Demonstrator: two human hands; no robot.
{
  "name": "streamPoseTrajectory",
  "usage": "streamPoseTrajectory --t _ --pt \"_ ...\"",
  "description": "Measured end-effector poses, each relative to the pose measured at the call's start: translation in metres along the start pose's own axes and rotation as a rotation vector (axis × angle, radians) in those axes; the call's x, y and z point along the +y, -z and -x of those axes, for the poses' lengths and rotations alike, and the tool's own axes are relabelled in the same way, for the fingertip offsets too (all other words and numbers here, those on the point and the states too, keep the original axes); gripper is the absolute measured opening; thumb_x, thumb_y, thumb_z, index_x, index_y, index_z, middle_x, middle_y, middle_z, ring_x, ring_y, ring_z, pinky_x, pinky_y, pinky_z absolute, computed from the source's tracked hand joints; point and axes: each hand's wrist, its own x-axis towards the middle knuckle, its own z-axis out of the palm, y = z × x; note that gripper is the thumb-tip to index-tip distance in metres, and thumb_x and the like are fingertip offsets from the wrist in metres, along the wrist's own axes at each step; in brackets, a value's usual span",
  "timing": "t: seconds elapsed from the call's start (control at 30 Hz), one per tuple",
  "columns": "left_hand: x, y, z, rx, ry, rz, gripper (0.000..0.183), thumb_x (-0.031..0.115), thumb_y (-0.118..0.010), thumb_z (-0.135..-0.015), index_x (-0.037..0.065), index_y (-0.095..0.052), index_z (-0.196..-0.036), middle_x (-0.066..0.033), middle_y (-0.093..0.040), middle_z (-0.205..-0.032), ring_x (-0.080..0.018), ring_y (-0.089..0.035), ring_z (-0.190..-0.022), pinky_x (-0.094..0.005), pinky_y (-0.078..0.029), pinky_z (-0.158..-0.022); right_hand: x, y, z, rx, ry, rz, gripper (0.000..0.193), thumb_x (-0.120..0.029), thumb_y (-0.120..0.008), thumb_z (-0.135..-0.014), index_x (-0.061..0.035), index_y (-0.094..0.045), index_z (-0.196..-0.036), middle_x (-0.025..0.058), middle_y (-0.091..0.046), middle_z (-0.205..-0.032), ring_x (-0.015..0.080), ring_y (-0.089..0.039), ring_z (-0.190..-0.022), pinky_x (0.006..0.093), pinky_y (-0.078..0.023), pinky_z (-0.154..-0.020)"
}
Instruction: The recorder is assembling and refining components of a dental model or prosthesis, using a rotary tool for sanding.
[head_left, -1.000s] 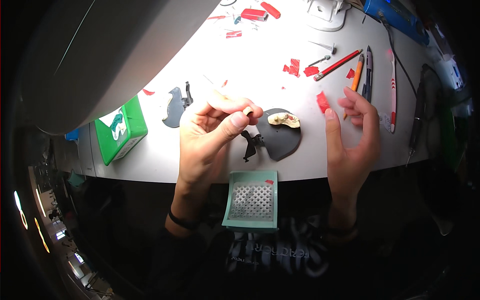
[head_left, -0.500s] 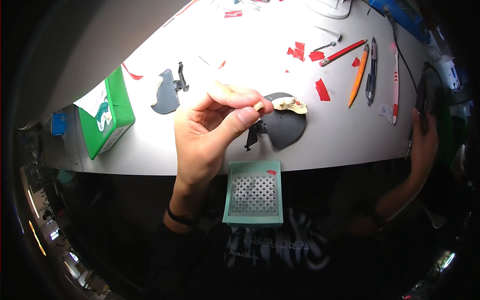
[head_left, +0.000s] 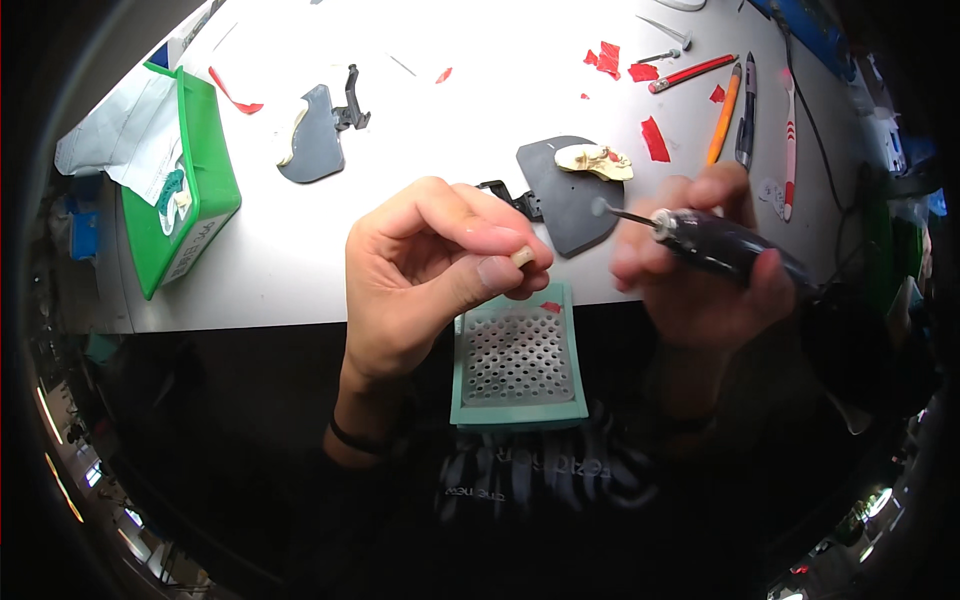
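Note:
Between thumb and fingertips, my left hand [head_left: 415, 270] pinches a small cream dental crown [head_left: 522, 257] above the far edge of a pale green tray. My right hand [head_left: 700, 300], slightly blurred, is wrapped round a dark rotary handpiece [head_left: 735, 247]. The thin shank of the handpiece points left toward the crown, ending in a small pale round tip [head_left: 600, 207]; the two are apart. Behind my hands a cream dental model [head_left: 594, 160] rests on a dark grey articulator plate [head_left: 572, 210]. A second grey articulator plate [head_left: 322, 140], with a cream piece at its edge, lies farther left.
The pale green tray [head_left: 461, 390] has a perforated metal grid and sits at the table's front edge. A green bin [head_left: 215, 190] stands left with a white bag in it. Red scraps [head_left: 655, 139], a red pencil [head_left: 695, 73], an orange pencil [head_left: 724, 115] and pens lie right.
My right hand has come in from the far right, now holding the handpiece near the crown. My left hand has lowered slightly, still pinching the crown. The view has shifted a little.

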Motion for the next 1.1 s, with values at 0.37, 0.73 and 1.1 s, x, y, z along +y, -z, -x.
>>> streamPoseTrajectory --t 0.37,0.73,1.1 --pt "0.002 -0.005 0.0 0.05 0.05 -0.104 0.013 -0.009 -0.072 -0.085 0.0 -0.064 -0.092 -0.0167 -0.068 -0.092 -0.0215 -0.07 -0.078 -0.0316 -0.06 -0.07 0.023 -0.016 -0.018 -0.073 0.071 -0.077 0.028 -0.028 -0.059 -0.099 -0.0038 -0.051 -0.112 0.0181 -0.065 -0.091 0.0474 -0.064 -0.117 0.0606 -0.05 -0.107" --pt "0.003 -0.005 -0.001 0.04 0.037 -0.079 0.013 -0.012 -0.071 -0.085 -0.002 -0.065 -0.09 -0.0174 -0.068 -0.091 -0.0228 -0.071 -0.081 -0.032 -0.062 -0.072 0.021 -0.016 -0.02 -0.064 0.009 -0.103 0.022 -0.022 -0.056 -0.097 -0.0033 -0.052 -0.108 0.0176 -0.064 -0.086 0.0504 -0.064 -0.116 0.0615 -0.053 -0.102" --pt "0.0 0.004 0.0 -0.036 0.03 -0.005 0.015 -0.018 -0.07 -0.084 -0.009 -0.067 -0.096 -0.0201 -0.071 -0.099 -0.024 -0.073 -0.098 -0.0336 -0.061 -0.089 0.021 -0.017 -0.019 -0.039 0.008 -0.089 0.022 -0.022 -0.057 -0.097 -0.0033 -0.053 -0.106 0.0173 -0.065 -0.086 0.05 -0.064 -0.116 0.0606 -0.055 -0.1"
